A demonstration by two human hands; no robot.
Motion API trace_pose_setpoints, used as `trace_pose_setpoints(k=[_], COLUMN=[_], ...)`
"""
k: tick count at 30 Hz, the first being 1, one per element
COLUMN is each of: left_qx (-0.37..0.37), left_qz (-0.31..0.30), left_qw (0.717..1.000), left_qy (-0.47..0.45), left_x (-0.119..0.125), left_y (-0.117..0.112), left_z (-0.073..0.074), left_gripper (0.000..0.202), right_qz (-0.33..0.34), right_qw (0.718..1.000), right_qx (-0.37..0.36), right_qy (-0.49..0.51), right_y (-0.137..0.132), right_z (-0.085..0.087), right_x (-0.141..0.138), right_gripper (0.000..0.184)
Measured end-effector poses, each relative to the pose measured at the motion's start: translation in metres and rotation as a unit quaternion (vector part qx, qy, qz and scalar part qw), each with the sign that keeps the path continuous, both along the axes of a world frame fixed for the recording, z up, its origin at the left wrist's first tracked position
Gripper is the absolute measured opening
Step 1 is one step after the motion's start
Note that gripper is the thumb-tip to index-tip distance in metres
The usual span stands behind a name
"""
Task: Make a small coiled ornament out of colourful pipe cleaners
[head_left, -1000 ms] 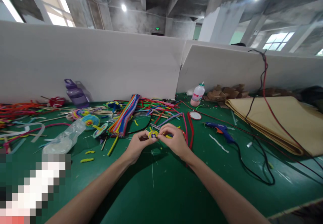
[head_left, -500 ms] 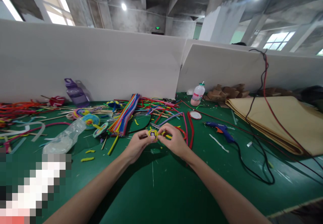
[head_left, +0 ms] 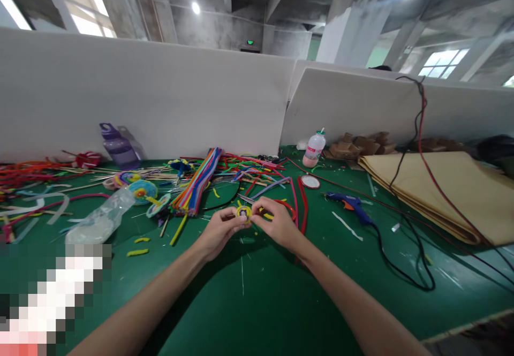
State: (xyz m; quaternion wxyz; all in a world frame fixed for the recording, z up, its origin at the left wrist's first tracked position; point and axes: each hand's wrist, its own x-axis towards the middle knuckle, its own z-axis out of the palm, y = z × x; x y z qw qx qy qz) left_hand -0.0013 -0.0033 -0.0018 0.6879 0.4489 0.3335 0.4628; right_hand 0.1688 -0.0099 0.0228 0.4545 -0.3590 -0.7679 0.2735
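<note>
Both my hands meet over the green table, pinching a small coiled pipe-cleaner disc, yellow outside with a purple centre. My left hand grips its left edge with thumb and fingers closed. My right hand pinches the right side, where a short yellow tail sticks out. Just behind the hands lie a bundle of multicoloured pipe cleaners and red ones.
A blue glue gun with a black cord lies to the right, beside stacked brown paper. A purple bottle, a clear plastic bottle, finished coiled discs and a pink-white bottle stand near the white partition.
The hands and the coiled disc stayed in nearly the same place, with only small finger shifts around the disc. The view tilted slightly.
</note>
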Motion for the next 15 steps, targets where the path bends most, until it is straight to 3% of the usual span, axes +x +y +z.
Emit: trace_pose_setpoints(k=[8, 10, 12, 15], left_qx=[0.003, 0.004, 0.004, 0.002], left_qz=[-0.001, 0.007, 0.013, 0.006], left_qw=[1.0, 1.0, 1.0, 1.0], left_qy=[-0.014, -0.011, -0.013, -0.01], left_x=[0.0, 0.0, 0.0, -0.001], left_y=[0.0, 0.0, 0.0, -0.001], left_z=[-0.002, -0.002, -0.001, 0.0], left_gripper=[0.012, 0.012, 0.011, 0.012], right_qz=[-0.008, 0.007, 0.039, 0.092], right_qw=[0.999, 1.0, 0.989, 0.938], right_qx=[0.036, -0.018, -0.125, -0.291], right_qy=[-0.034, -0.001, 0.061, 0.163], right_y=[0.001, 0.003, 0.006, 0.009], right_z=[-0.002, -0.002, -0.002, -0.006], right_x=[0.001, 0.003, 0.006, 0.008], right_gripper=[0.008, 0.004, 0.005, 0.014])
